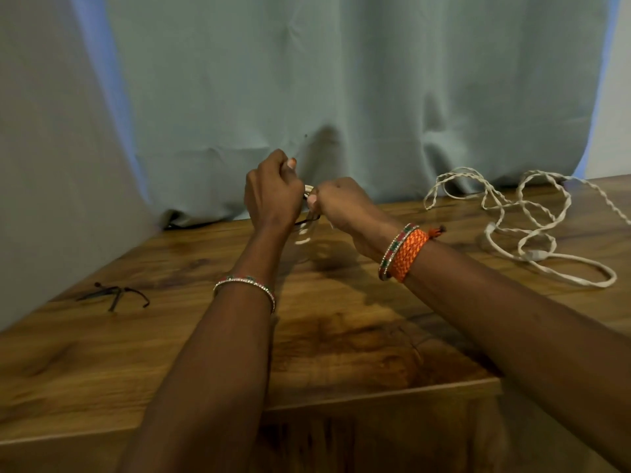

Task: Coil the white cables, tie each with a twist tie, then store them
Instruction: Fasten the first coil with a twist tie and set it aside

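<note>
Both hands are raised above the wooden table (341, 336), close together. Between them is a small coil of white cable (305, 233), mostly hidden by the fingers, its lower loops blurred. My left hand (271, 192) curls its fingers around the coil with a thin dark twist tie (309, 219) showing just beneath. My right hand (336, 203) pinches the coil from the right side. A second white cable (532, 220) lies loose and tangled on the table at the far right.
Several dark twist ties (116, 295) lie on the table at the left. A grey-green curtain (341, 97) hangs right behind the table's back edge. The table's front edge (375, 394) runs below my forearms.
</note>
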